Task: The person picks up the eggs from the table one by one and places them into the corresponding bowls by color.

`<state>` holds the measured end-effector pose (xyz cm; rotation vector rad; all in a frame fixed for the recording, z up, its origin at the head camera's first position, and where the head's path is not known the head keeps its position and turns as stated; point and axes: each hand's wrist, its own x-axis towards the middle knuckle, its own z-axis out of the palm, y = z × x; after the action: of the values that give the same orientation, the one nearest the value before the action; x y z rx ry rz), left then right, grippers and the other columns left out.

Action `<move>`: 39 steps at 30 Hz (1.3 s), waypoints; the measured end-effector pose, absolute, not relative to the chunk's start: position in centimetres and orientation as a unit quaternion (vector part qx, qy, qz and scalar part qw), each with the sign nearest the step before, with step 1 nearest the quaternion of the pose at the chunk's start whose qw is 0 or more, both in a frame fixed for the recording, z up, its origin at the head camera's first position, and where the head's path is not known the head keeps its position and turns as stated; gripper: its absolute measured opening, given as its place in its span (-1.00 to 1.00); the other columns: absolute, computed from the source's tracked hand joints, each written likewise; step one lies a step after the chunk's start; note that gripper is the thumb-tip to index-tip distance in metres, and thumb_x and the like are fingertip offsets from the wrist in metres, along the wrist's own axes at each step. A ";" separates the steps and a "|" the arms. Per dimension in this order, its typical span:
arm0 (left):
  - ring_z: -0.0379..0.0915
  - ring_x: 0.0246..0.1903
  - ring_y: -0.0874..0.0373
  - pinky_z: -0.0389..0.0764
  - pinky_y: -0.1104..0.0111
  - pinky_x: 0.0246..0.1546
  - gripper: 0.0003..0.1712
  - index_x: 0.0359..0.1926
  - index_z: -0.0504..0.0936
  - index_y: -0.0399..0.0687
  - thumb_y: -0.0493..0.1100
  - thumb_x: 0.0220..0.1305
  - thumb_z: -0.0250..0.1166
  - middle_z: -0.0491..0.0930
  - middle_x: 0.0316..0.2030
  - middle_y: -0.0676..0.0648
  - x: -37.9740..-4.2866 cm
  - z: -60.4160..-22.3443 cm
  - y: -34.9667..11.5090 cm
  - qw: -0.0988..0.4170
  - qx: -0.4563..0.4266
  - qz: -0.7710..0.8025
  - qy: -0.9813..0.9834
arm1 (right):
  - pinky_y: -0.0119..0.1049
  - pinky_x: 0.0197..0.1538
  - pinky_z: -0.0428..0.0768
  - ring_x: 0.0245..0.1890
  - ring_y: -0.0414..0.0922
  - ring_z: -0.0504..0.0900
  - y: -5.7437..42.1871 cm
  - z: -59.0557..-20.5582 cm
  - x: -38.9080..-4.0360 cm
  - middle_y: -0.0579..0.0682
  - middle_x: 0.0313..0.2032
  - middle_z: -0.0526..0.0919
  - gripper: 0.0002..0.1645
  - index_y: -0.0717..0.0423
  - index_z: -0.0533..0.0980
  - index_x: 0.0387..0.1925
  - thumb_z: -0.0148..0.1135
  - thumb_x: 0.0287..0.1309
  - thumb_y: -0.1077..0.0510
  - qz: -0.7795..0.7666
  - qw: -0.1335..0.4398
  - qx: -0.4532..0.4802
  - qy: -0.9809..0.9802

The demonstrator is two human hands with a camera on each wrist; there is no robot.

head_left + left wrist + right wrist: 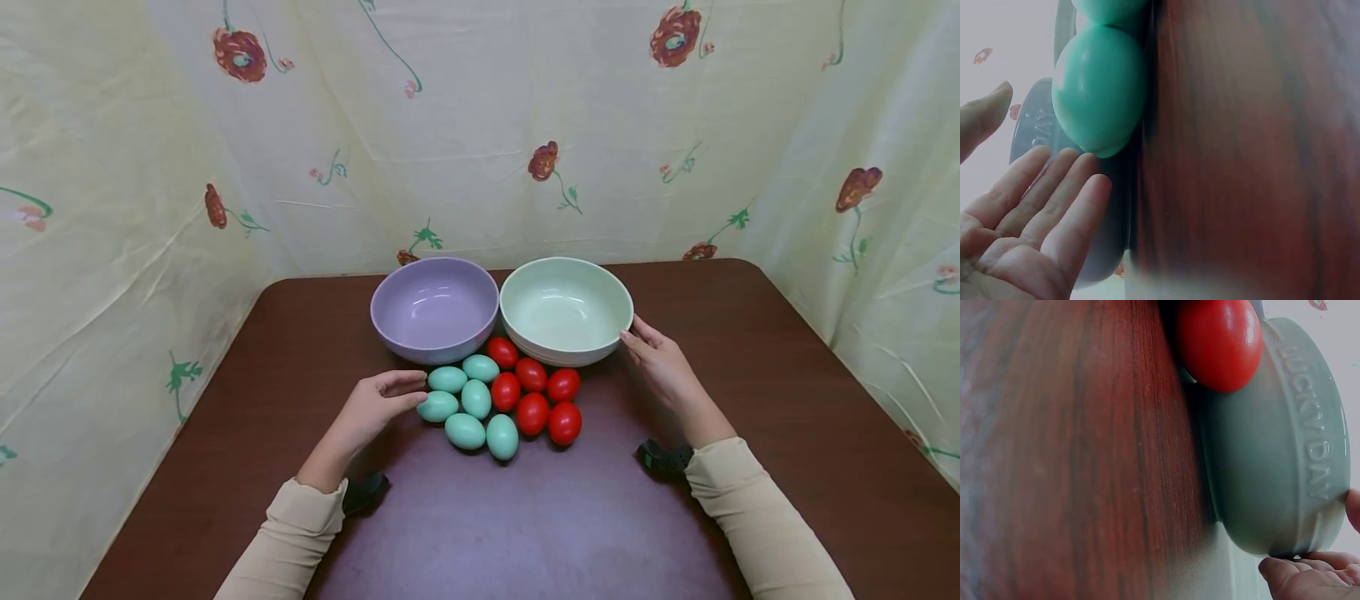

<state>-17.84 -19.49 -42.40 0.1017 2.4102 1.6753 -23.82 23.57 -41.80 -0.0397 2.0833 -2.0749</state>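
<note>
My left hand is beside the left end of a group of mint-green eggs, its fingers extended. In the left wrist view its fingertips come close to a green egg; contact is uncertain. The thumb stands apart. My right hand touches the right side of the pale green bowl, thumb and fingers spread against its outer wall near the rim. Raised letters mark that bowl in the right wrist view. Several red eggs lie in front of it, right of the green eggs.
A purple bowl stands immediately left of the pale green one. Both sit toward the back of a dark brown table. A flowered curtain hangs behind and along the sides.
</note>
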 end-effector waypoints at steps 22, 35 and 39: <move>0.54 0.20 -0.04 0.54 0.58 -0.07 -0.46 0.16 0.61 -0.24 -0.10 0.21 0.43 0.62 0.16 -0.23 -17.7 -42.6 -19.2 0.119 0.031 0.572 0.811 | -0.06 0.53 -0.04 0.57 0.01 -0.15 23.6 -41.6 -23.6 0.09 0.58 -0.23 -0.18 0.11 -0.23 0.56 -0.07 0.52 0.05 -0.696 0.099 -0.013 0.711; 0.58 0.13 0.04 0.56 0.57 -0.08 -0.44 0.17 0.59 -0.31 -0.13 0.20 0.43 0.62 0.14 -0.25 -17.6 -42.6 -19.0 0.131 0.039 0.571 0.810 | 0.02 0.53 0.04 0.56 0.06 -0.07 23.4 -41.5 -23.4 0.06 0.57 -0.14 -0.19 0.01 -0.15 0.56 -0.02 0.50 0.01 -0.636 0.067 0.011 0.768; 0.60 0.11 0.07 0.57 0.56 -0.09 -0.45 0.17 0.60 -0.29 -0.14 0.19 0.44 0.64 0.12 -0.25 -17.7 -42.8 -19.0 0.136 0.040 0.568 0.811 | 0.01 0.51 0.09 0.56 0.05 -0.04 23.4 -41.4 -23.3 0.05 0.57 -0.12 -0.17 0.00 -0.13 0.56 0.02 0.48 -0.03 -0.617 0.049 0.015 0.785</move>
<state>-17.70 -18.99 -42.78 0.1154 2.3470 1.6449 -23.34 23.39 -41.41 0.0461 2.3923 -1.8802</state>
